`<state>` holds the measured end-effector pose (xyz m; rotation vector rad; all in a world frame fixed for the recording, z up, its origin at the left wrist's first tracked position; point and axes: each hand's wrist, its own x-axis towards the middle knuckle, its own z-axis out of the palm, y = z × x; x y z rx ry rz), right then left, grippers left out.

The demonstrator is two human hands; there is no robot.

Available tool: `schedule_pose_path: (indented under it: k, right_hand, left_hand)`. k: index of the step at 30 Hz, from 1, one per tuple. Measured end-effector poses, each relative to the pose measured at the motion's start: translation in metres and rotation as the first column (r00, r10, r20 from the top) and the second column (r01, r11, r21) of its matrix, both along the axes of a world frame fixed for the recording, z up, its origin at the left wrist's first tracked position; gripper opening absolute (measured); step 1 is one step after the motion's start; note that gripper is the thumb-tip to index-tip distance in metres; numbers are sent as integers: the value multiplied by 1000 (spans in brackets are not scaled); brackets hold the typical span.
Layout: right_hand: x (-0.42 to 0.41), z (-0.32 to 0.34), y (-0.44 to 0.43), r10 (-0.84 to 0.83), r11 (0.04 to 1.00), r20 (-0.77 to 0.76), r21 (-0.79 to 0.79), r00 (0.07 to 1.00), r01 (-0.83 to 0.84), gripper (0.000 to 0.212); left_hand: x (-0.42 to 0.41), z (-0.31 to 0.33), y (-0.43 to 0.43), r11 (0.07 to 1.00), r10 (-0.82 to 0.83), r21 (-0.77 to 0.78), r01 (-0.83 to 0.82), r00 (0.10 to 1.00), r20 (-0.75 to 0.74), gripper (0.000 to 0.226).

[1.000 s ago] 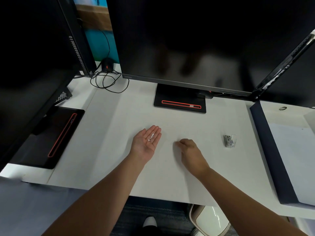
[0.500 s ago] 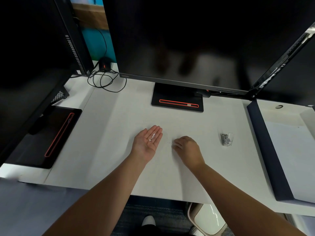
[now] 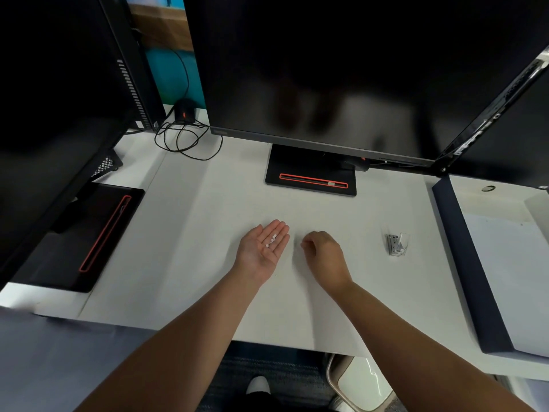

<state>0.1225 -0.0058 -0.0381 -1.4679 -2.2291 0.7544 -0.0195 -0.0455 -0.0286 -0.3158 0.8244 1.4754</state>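
My left hand (image 3: 263, 248) lies palm up on the white desk (image 3: 208, 221), fingers straight. Several tiny white pieces (image 3: 271, 239) rest on its palm and fingers. Just to its right, my right hand (image 3: 323, 257) hovers at the desk surface, knuckles up, fingers curled with the fingertips drawn together near the left hand's fingertips. Whether anything sits between those fingertips is too small to tell. A small clear plastic case (image 3: 397, 244) with metal parts inside stands on the desk further right.
A large dark monitor (image 3: 326, 69) on a black base (image 3: 310, 179) fills the back. Another monitor and base (image 3: 89, 230) stand at the left, a third at the right. A coiled black cable (image 3: 187, 141) lies back left. A navy-edged tray (image 3: 469, 263) sits right.
My right hand has slid left, closer to the open left palm, and lifted slightly. The left hand stays still with the white pieces on it.
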Motion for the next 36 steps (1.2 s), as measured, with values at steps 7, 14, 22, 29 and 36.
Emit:
schedule_pose_path:
  k: [7, 14, 22, 29, 36]
  right_hand:
    - [-19, 27, 0, 99, 995, -108, 2, 989, -99, 16]
    - [-17, 27, 7, 104, 994, -37, -16, 994, -104, 21]
    - [-14, 29, 11, 123, 992, -103, -18, 987, -125, 17]
    - [2, 9, 9, 46, 993, -64, -103, 997, -52, 11]
    - [-4, 1, 4, 145, 983, 40, -119, 989, -140, 39]
  left_hand:
    - [11, 3, 2, 998, -55, -21, 54, 998, -18, 36]
    - [16, 4, 0, 998, -53, -15, 53, 999, 8, 34]
    - [15, 7, 0, 998, -60, -8, 60, 998, 2, 32]
    - [-5, 1, -1, 1000, -8, 6, 8, 1000, 19, 34]
    - [-7, 0, 2, 1000, -1, 14, 0, 1000, 23, 35]
